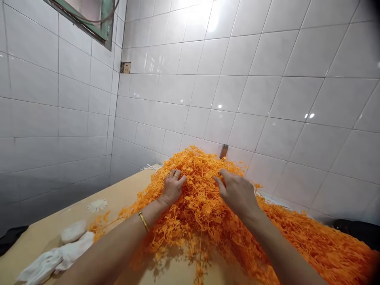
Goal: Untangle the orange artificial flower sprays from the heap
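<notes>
On the table (124, 190), seemingly tangled orange sprigs (202, 198).

"Where can we get a hand through?"
"High up: above the orange pile (202, 206) in the middle of the frame, we have open air in front of the back wall (267, 95)."
"And lower?"
"At left of centre we can pass over the tan table (118, 202). A flat white flower (97, 205) lies there, with the white cloth (73, 249) at lower left."
"What blocks us elsewhere?"
"Orange sprigs fill the gap between our left hand (173, 187) and right hand (238, 192). At lower right, a second heap (323, 241) spreads wide, and our right forearm (276, 237) crosses in front of it."
</notes>
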Demonstrator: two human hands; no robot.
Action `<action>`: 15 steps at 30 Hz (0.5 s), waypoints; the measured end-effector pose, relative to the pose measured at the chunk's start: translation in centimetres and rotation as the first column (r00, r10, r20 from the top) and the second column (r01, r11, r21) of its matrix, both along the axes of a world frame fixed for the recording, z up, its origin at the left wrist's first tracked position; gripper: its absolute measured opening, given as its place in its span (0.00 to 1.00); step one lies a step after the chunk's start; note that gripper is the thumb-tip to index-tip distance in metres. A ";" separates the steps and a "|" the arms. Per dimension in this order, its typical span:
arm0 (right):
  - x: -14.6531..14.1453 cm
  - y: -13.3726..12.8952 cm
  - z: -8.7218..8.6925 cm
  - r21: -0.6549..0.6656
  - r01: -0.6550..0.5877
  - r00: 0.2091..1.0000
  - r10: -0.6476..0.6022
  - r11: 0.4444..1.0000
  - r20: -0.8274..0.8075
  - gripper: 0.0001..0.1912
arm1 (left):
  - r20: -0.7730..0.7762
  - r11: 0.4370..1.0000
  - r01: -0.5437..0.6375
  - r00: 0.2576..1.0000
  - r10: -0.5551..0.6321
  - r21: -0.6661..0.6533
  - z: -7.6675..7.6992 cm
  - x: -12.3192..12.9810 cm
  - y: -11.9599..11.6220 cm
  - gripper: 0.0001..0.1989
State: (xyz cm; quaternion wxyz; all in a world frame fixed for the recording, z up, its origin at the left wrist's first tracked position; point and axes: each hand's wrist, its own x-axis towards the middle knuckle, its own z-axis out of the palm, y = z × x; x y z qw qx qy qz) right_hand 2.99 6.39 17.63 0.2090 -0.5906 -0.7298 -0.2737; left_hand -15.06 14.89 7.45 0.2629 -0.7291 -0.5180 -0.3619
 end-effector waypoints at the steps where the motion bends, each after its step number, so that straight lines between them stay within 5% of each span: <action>1: -0.2 1.0 -0.1 0.076 0.002 1.000 -0.001 0.997 -0.003 0.12 | -0.016 1.000 0.010 1.000 -0.009 0.016 -0.1 0.1 -0.1 0.14; 5: -0.4 5.3 -1.4 0.203 -0.032 0.999 0.033 0.979 -0.004 0.17 | -0.071 0.997 0.057 0.996 -0.054 0.048 -0.8 0.5 -0.5 0.14; 10: -0.1 8.2 -2.6 0.069 -0.082 0.996 0.083 0.994 -0.009 0.36 | -0.134 0.990 0.121 0.985 -0.111 0.072 -2.7 0.5 -0.5 0.18; 15: 0.2 7.5 -2.6 0.087 -0.182 0.983 0.183 0.979 -0.007 0.13 | -0.138 0.995 0.085 0.987 -0.076 0.055 -3.8 0.1 0.5 0.22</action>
